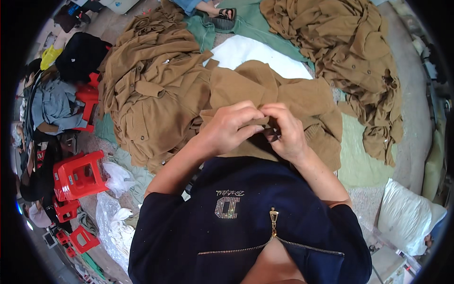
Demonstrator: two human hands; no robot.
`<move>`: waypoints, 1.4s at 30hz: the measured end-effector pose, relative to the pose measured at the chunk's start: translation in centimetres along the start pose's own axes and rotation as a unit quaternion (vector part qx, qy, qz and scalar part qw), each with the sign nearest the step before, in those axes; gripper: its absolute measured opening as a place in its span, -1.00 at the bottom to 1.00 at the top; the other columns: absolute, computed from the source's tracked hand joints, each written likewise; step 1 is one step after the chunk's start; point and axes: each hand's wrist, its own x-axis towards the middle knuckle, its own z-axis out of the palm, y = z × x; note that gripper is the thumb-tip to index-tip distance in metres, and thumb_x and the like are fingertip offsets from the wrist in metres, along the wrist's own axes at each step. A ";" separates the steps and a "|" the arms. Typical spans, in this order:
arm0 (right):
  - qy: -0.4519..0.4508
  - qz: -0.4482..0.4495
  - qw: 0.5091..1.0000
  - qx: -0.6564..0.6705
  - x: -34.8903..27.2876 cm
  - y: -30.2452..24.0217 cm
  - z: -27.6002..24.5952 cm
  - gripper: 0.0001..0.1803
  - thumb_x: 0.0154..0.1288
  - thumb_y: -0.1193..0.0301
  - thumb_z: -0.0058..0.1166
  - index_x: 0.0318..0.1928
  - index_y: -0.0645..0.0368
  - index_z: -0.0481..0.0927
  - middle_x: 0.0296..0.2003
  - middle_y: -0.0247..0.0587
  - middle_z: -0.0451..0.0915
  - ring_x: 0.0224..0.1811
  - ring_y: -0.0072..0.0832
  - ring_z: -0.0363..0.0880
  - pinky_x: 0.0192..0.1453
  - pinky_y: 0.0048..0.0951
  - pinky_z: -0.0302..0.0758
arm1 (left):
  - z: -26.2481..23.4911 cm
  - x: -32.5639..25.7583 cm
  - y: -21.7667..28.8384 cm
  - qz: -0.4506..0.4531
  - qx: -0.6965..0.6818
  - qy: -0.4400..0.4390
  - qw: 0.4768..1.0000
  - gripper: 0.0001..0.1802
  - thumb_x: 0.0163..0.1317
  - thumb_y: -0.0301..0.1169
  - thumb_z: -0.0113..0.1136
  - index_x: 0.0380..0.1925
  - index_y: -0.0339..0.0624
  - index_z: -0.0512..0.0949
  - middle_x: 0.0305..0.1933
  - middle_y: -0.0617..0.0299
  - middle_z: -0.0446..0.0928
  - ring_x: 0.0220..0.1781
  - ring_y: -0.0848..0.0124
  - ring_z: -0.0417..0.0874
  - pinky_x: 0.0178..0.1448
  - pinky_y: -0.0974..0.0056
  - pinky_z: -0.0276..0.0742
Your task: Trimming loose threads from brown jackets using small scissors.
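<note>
A brown cloth garment (302, 97) lies across my lap and in front of me. My left hand (232, 124) is closed, thumb and fingers pinching a folded edge of that garment. Close beside it, fingertips nearly meeting, my right hand (287, 134) is closed on the same edge. A small dark, shiny thing shows under the right hand's fingers, too hidden to name. The bit of cloth between the fingertips is mostly covered by them.
A big heap of brown buttoned garments (146, 94) lies to the left, another brown heap (345, 42) at the far right. White cloth (253, 52) lies beyond my hands. Red plastic stools (80, 175) stand at left, a white stuffed sack (409, 215) at right. Someone's sandalled foot (224, 13) is at the top.
</note>
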 end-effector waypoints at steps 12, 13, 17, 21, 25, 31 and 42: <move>-0.033 0.074 0.995 0.059 -2.9 1.3 1.4 -0.69 -0.11 0.70 0.20 -0.31 0.17 0.46 -0.42 -0.21 0.48 -0.44 -0.29 0.55 -0.43 -0.35 0.46 | 3.2 -2.6 -1.9 -0.211 -0.174 0.001 0.962 -0.82 0.22 -0.56 0.27 -0.19 -0.33 0.55 -0.22 0.22 0.61 -0.11 0.55 0.59 -0.03 0.38 0.53; -0.031 0.096 0.991 0.088 -2.5 1.3 1.4 -0.71 -0.09 0.73 0.16 -0.34 0.18 0.43 -0.43 -0.19 0.46 -0.42 -0.27 0.53 -0.40 -0.36 0.45 | 3.2 -2.5 -2.2 -0.172 -0.192 0.029 0.966 -0.81 0.20 -0.52 0.28 -0.20 -0.32 0.56 -0.25 0.19 0.61 -0.18 0.50 0.61 -0.08 0.37 0.53; -0.016 0.102 0.987 0.119 -2.2 0.1 1.6 -0.73 -0.06 0.76 0.11 -0.36 0.21 0.40 -0.38 -0.12 0.48 -0.43 -0.24 0.49 -0.38 -0.39 0.42 | 3.0 -3.5 -1.5 -0.137 -0.153 0.045 0.978 -0.81 0.24 -0.43 0.28 -0.19 -0.25 0.57 -0.27 0.16 0.61 -0.19 0.49 0.60 -0.07 0.33 0.53; -0.034 0.030 0.999 0.002 -3.4 1.9 1.8 -0.63 -0.04 0.69 0.20 -0.16 0.15 0.55 -0.23 -0.11 0.58 -0.38 -0.29 0.61 -0.43 -0.38 0.54 | 4.7 -3.0 -4.2 -0.203 -0.271 0.010 0.941 -0.84 0.35 -0.39 0.18 -0.15 -0.23 0.55 -0.24 0.37 0.54 -0.12 0.59 0.50 0.01 0.43 0.45; 0.016 -0.073 0.996 -0.056 -3.8 1.4 1.2 -0.68 -0.06 0.62 0.30 -0.23 0.15 0.57 -0.13 -0.12 0.59 -0.33 -0.27 0.64 -0.42 -0.38 0.56 | 4.2 -3.0 -3.8 -0.256 -0.419 0.057 0.870 -0.87 0.38 -0.38 0.09 -0.20 -0.19 0.52 -0.28 0.40 0.49 -0.17 0.64 0.45 -0.04 0.45 0.39; 0.074 -0.025 0.996 0.041 -3.8 3.0 1.0 -0.72 -0.01 0.78 0.04 -0.25 0.25 0.54 -0.24 -0.02 0.61 -0.15 -0.16 0.61 -0.07 -0.31 0.56 | -4.8 -6.6 -6.9 -0.217 -0.273 0.255 0.902 -0.92 0.15 -0.42 0.23 -0.42 -0.14 0.52 -0.39 0.42 0.44 -0.31 0.61 0.41 -0.21 0.42 0.35; 0.055 -0.008 0.998 0.036 -1.8 -0.4 0.0 -0.68 -0.01 0.74 0.03 -0.21 0.24 0.62 -0.17 -0.11 0.62 -0.14 -0.32 0.61 -0.18 -0.45 0.56 | -7.3 -7.7 -2.1 -0.188 -0.196 0.322 0.907 -0.85 0.26 -0.43 0.18 -0.23 -0.27 0.56 -0.31 0.40 0.52 -0.26 0.60 0.48 -0.14 0.48 0.38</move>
